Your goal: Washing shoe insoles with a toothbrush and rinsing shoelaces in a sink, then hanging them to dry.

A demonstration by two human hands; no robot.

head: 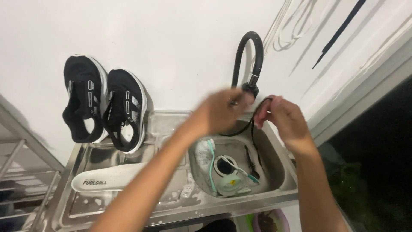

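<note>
basin [279, 165] half-filled by brushes [211, 161], shoes [105, 107] blocking drainboard's back

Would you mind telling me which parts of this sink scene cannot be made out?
- Left hand: motion-blurred in the head view; its grip is unclear.
- Black lace: its upper end is hidden behind the right hand.
- Faucet: its base is hidden behind the hands.
- Container under the sink: cut off by the bottom edge.
</note>
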